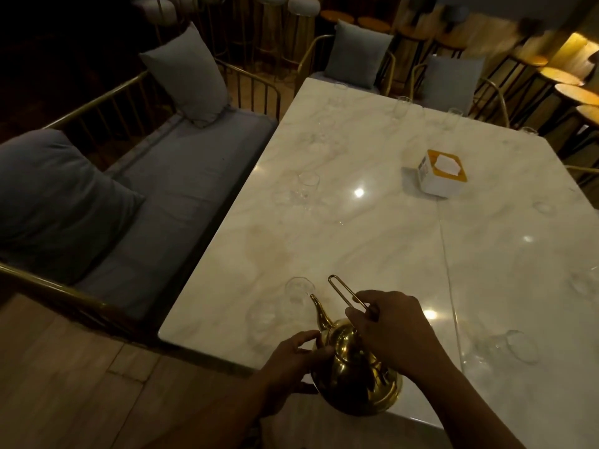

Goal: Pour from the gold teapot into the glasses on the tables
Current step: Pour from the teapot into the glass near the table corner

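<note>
Head view: gold teapot (353, 367) sits over the near edge of the marble worktop (372, 228), low centre of frame. It is tilted, with its long axis running from the round base at lower right up to the spout at upper left. The spout tip points away from the person and to the left, just beside the rim of the nearest glass (298, 288). Cannot tell whether liquid is flowing or whether the base touches the worktop.

Right hand (398, 332) is above the pot, its fingers (356, 314) wrapped round the thin loop handle, which sticks up and away. Left hand (291, 361) is on the left side of the pot body, fingers and thumb curved round it just below the spout base.

Second glass (308, 186) stands further along the left edge, well apart from the first. More glasses (402, 106) stand at the far end, and another glass (522, 348) is near the right forearm. Tissue box (442, 173) is right of centre, mid-worktop. Grey bench seat (168, 189) runs along the left side with cushions (191, 76) on it.
</note>
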### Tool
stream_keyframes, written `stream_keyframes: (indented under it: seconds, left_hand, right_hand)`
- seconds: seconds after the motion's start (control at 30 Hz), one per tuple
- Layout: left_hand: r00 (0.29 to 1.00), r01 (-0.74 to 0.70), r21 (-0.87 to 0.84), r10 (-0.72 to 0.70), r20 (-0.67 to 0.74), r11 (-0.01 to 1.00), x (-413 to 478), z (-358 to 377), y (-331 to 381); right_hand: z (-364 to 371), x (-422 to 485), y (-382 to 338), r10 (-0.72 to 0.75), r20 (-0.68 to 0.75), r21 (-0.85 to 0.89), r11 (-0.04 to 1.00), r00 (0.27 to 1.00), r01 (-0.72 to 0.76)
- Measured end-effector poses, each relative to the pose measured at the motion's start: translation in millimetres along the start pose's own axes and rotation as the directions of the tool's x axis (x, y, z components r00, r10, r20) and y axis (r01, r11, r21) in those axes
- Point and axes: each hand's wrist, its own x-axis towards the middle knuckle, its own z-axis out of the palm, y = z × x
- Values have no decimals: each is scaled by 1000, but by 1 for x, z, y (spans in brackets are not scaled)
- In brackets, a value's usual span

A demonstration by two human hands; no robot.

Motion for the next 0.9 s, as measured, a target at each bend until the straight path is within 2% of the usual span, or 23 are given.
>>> stream_keyframes:
  seconds: [0.43, 0.6, 0.9]
  left_hand:
    - [1000, -14, -9, 14, 3, 1000, -1, 2, 4]
    - [997, -74, 11, 74, -29, 997, 2, -5, 3]
    - [983, -182, 109, 185, -10, 977, 0, 1, 12]
  right_hand:
    - [0, -4, 3, 52, 37, 7, 999, 998, -53]
    - [-2, -16, 11, 126, 97, 24, 991, 987, -129]
    - [-9, -39, 20, 150, 100, -10, 989, 984, -149]
